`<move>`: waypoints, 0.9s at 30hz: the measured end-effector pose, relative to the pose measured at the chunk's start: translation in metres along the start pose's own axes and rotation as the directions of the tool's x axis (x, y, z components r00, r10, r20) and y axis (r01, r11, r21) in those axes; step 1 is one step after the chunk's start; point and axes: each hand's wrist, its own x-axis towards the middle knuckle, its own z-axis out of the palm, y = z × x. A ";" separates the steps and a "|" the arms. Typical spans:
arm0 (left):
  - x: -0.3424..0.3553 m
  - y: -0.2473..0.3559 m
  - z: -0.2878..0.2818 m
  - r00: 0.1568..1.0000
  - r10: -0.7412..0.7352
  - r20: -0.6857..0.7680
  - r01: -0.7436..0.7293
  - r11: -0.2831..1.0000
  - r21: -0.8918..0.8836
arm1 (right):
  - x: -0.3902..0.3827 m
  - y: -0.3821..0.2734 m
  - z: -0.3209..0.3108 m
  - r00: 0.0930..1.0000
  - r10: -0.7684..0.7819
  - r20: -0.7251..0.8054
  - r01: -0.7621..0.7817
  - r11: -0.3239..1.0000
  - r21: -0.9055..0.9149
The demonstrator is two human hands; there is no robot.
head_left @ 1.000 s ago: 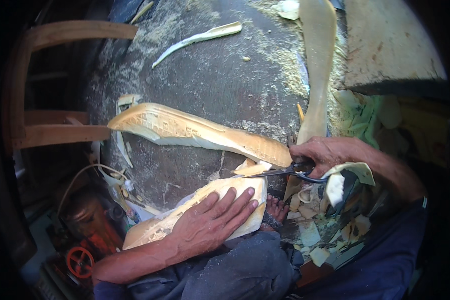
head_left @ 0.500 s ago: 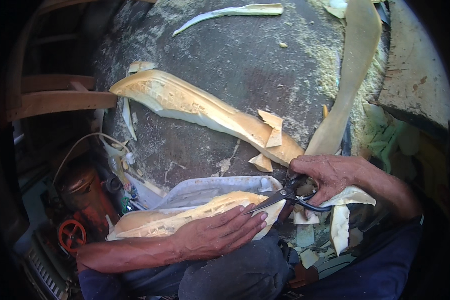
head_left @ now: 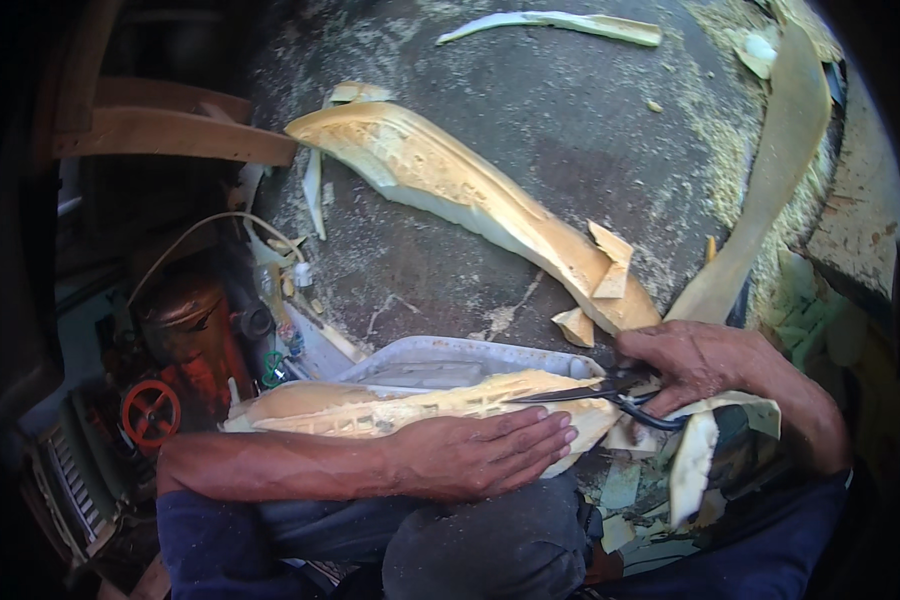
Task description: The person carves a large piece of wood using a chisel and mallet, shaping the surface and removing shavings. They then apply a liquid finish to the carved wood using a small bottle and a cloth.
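Observation:
A long cream-tan piece, shaped like a sole with a moulded grid of hollows (head_left: 460, 398), lies across my lap. My left hand (head_left: 480, 452) rests flat along its near side, fingers stretched out together and the thumb hidden. In my right hand (head_left: 698, 362) is a pair of dark-bladed scissors (head_left: 635, 385), its handles partly covered by my fingers. The scissors' blades point left over the upper side of the piece, beyond my left fingertips. A pale offcut strip (head_left: 692, 470) hangs beside my right wrist.
A similar moulded piece (head_left: 470, 200) lies on the dusty dark work surface (head_left: 570, 110), with offcuts around it. A flat tan curved template (head_left: 760, 210) stretches to the upper right. Behind my lap sits a white tray (head_left: 450, 350). Orange machinery with a red handwheel (head_left: 151, 412) stands left.
The whole view has shifted, so the surface and its pieces appear farther right. The scissors' blades now lie flatter along the piece, and my left fingers are below them rather than under the tips.

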 end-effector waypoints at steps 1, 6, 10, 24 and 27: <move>0.000 0.000 0.001 1.000 0.000 -0.004 0.000 1.000 -0.003 | 0.001 -0.002 -0.001 1.000 0.026 0.015 -0.026 1.000 -0.005; -0.001 0.001 0.004 1.000 -0.002 -0.014 0.001 1.000 -0.028 | 0.007 -0.010 0.002 0.998 0.023 -0.050 -0.023 1.000 0.007; -0.001 0.000 0.003 1.000 -0.003 -0.031 0.002 0.999 -0.041 | 0.013 -0.014 0.000 0.998 -0.017 -0.058 0.016 1.000 -0.006; -0.003 -0.001 0.007 0.999 0.014 -0.042 -0.017 0.998 -0.062 | 0.031 -0.038 -0.008 1.000 -0.010 0.019 0.011 1.000 -0.017; -0.002 -0.002 0.005 0.999 0.034 -0.012 -0.035 0.997 -0.064 | 0.039 -0.045 -0.004 0.985 -0.132 -0.114 0.127 0.990 -0.056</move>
